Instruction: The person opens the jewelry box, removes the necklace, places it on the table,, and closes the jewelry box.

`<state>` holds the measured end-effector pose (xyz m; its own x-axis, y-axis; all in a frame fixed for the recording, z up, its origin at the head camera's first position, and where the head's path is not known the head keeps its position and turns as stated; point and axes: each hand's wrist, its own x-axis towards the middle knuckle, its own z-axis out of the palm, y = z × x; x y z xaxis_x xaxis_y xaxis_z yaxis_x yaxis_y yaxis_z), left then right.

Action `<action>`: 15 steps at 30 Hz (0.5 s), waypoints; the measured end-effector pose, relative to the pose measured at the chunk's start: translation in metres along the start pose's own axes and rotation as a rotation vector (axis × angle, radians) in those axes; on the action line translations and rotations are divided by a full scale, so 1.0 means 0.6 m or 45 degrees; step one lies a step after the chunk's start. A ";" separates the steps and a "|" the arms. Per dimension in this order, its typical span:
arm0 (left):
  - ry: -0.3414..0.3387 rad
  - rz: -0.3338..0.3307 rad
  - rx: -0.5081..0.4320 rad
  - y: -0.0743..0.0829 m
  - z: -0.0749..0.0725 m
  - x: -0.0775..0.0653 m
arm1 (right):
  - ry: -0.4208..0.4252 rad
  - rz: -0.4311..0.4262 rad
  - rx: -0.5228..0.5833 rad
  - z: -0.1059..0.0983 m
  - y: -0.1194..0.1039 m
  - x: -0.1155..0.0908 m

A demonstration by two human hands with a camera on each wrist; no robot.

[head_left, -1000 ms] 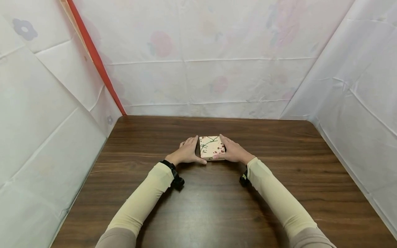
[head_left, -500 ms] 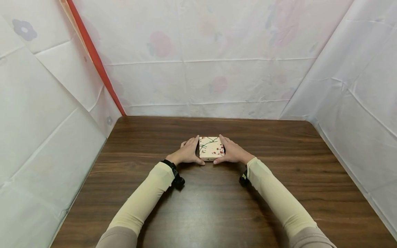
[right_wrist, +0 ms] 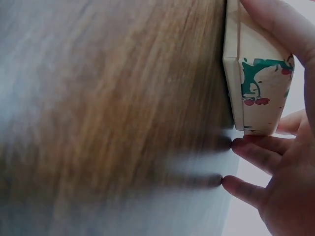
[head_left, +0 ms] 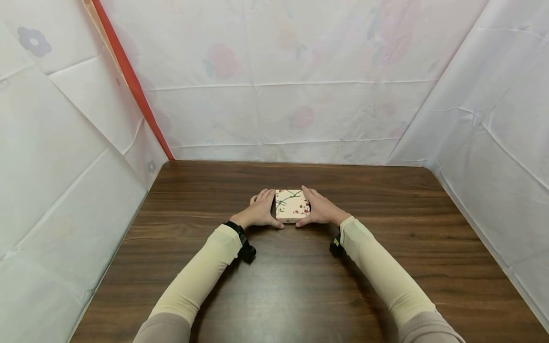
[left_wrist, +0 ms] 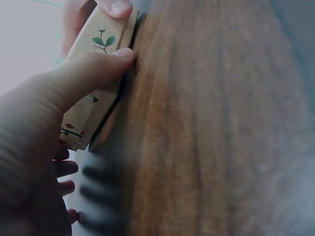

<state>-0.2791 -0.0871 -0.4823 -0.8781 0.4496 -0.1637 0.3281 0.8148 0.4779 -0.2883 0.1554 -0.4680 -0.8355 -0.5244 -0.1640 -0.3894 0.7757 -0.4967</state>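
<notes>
Pale-yel. forearm sleeves point(head_left: 197, 274), taupe upper sleeves point(head_left: 165, 328); blk wrist straps point(head_left: 234, 226), blk mounts point(head_left: 248, 253), R w/ yel.-grn mark point(head_left: 336, 242).

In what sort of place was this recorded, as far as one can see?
Probably a curtained-off recording booth indoors: a wood-look table is enclosed by pale printed sheets, and a red strip runs down one corner.

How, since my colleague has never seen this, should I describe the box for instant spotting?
Find the brown table and look toward its far edge. Between the left hand and right hand sits a low box: cream with green stems and red blossoms, unlike the plain sleeves.
</notes>
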 end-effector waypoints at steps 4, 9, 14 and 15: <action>0.013 0.022 -0.024 -0.002 0.004 -0.003 | 0.035 -0.010 -0.014 0.003 0.001 0.000; 0.026 0.048 -0.042 -0.002 0.004 -0.006 | 0.082 -0.019 -0.024 0.005 0.000 -0.002; 0.029 0.059 -0.057 -0.001 0.004 -0.007 | 0.101 -0.015 -0.013 0.006 -0.003 -0.005; 0.032 0.061 -0.062 -0.001 0.004 -0.008 | 0.105 -0.017 -0.009 0.006 -0.003 -0.006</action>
<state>-0.2746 -0.0889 -0.4839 -0.8703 0.4781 -0.1184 0.3533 0.7735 0.5263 -0.2835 0.1546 -0.4695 -0.8590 -0.5046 -0.0864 -0.4035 0.7712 -0.4925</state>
